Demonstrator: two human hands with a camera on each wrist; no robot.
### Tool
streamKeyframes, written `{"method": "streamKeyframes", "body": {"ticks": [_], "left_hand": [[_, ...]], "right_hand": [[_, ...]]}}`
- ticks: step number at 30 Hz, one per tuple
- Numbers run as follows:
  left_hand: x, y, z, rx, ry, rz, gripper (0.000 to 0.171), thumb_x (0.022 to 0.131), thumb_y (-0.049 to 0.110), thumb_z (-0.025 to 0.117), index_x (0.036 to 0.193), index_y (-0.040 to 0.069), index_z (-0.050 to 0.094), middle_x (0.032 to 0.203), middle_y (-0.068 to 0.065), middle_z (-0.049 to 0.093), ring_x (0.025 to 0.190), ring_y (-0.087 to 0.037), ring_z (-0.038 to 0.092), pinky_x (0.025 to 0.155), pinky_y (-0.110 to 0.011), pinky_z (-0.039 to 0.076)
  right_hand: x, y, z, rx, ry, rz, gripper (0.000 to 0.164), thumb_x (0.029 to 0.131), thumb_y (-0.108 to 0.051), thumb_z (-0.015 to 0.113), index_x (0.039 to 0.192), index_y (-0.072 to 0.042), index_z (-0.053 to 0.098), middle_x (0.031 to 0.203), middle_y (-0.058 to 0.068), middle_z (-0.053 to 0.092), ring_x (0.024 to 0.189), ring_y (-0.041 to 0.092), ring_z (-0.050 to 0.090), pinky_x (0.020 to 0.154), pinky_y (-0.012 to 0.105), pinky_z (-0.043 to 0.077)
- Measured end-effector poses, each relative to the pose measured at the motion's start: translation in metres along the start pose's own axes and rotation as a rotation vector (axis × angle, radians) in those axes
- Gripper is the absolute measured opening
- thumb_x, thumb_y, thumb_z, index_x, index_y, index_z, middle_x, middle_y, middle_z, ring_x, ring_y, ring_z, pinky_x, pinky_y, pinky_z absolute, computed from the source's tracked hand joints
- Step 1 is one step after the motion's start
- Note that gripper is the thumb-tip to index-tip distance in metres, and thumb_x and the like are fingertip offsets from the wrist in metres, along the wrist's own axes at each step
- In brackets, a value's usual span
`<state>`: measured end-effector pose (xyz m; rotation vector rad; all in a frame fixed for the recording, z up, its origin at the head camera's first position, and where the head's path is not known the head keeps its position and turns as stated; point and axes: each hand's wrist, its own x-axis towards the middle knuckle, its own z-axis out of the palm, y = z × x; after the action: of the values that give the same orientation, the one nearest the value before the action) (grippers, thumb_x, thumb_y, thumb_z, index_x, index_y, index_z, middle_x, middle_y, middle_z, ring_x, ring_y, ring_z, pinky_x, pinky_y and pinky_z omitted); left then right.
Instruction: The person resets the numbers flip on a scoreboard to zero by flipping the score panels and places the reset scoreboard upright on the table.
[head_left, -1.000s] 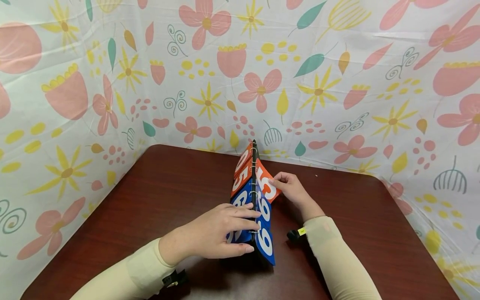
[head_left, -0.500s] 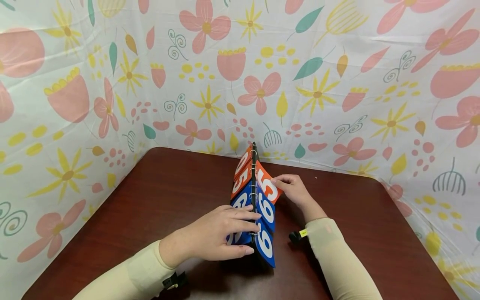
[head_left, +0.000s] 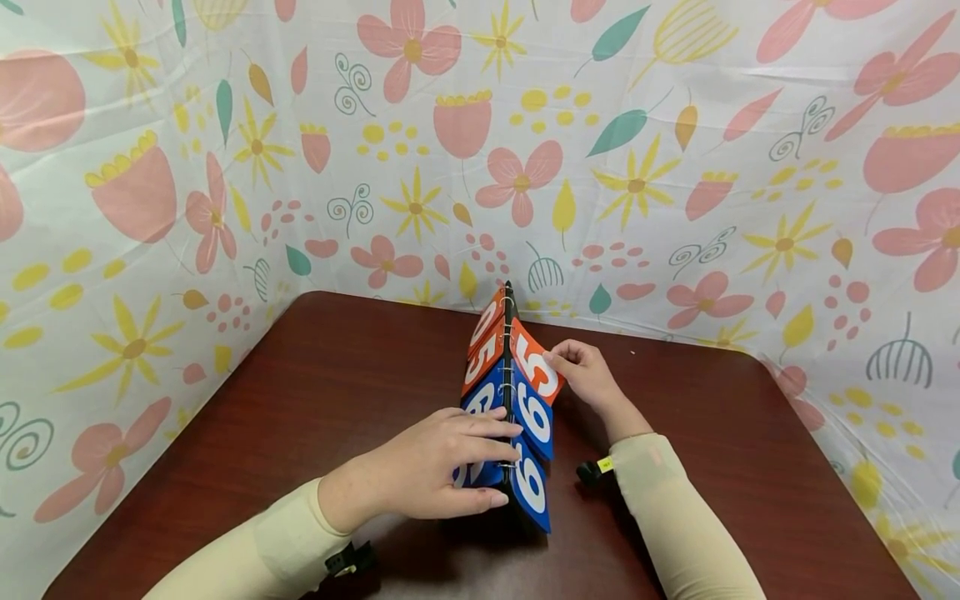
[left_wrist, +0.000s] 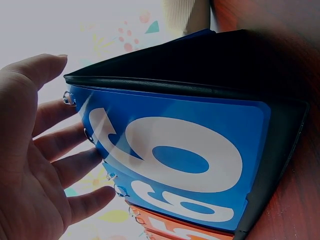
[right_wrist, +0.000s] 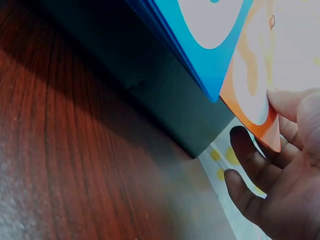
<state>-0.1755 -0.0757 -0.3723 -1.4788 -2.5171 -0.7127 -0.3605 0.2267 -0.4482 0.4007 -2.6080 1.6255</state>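
A tabletop flip scoreboard (head_left: 508, 333) stands like a tent on the table, with ringed number cards on both slopes. The right slope shows an orange card (head_left: 537, 367) with a 5 and blue cards (head_left: 531, 487) with a 9. My right hand (head_left: 592, 383) pinches the orange card by its outer edge, holding it away from the black base (right_wrist: 200, 125). Across the scoreboard's top ridge rests my left hand (head_left: 427, 462), fingers fairly straight and spread. In the left wrist view, the left fingertips lie near the metal rings beside a blue card (left_wrist: 180, 145).
The dark red-brown table (head_left: 315, 400) surrounds the scoreboard. Behind it and at the sides hangs a white flower-patterned cloth (head_left: 450, 167), close to the scoreboard's far end. Black straps with small devices (head_left: 592, 472) are on the wrists.
The orange card in my right hand has swung slightly outward and to the right. The blue card beside it also stands further out. My left hand stays on the ridge.
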Motion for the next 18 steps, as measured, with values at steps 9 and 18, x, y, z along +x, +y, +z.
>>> {"method": "streamKeyframes", "body": {"ticks": [9,18], "left_hand": [[0.0001,-0.0001,0.0003,0.005,0.001,0.004,0.046,0.101,0.053,0.058,0.137,0.026,0.067,0.152,0.007,0.057,0.153,-0.016,0.040,0.117,-0.049,0.043],[0.0004,0.0001,0.0001,0.007,0.004,0.008,0.046,0.101,0.053,0.058,0.137,0.026,0.067,0.152,0.007,0.058,0.153,-0.016,0.040,0.117,-0.049,0.043]], "right_hand": [[0.0000,-0.0013,0.0012,0.012,-0.072,-0.006,0.034,0.103,-0.032,0.063,0.104,0.001,0.070,0.098,0.017,0.075,0.078,0.021,0.066,0.071,0.025,0.058],[0.0002,0.0012,0.0012,-0.034,-0.012,-0.041,0.032,0.100,-0.034,0.067,0.105,-0.004,0.076,0.099,0.016,0.077,0.081,0.023,0.066,0.072,0.029,0.058]]}}
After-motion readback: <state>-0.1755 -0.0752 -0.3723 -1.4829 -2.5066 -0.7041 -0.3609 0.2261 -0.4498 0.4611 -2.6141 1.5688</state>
